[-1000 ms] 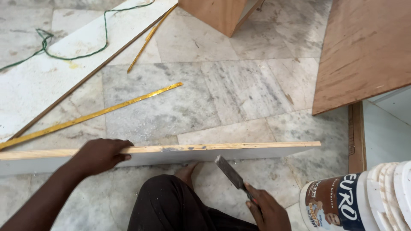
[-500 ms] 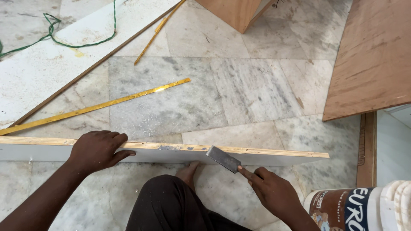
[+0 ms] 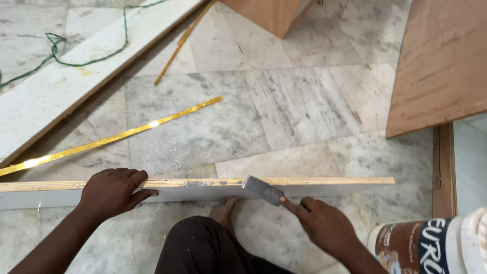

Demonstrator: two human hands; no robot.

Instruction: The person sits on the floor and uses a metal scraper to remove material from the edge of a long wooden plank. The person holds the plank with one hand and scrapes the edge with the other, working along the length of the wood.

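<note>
The right hand (image 3: 324, 226) grips a metal scraper (image 3: 263, 190), its blade pressed on the top edge of a long white board (image 3: 324, 183) standing on the marble floor (image 3: 284, 101). The left hand (image 3: 112, 192) clasps the board's edge.

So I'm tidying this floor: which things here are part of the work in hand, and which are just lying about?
In use:
- left hand gripping the board on edge
- right hand pressing the metal scraper blade onto its top edge

Lying about:
- gold strip
- green cord
- white panel
- plywood sheet
- tub
</note>
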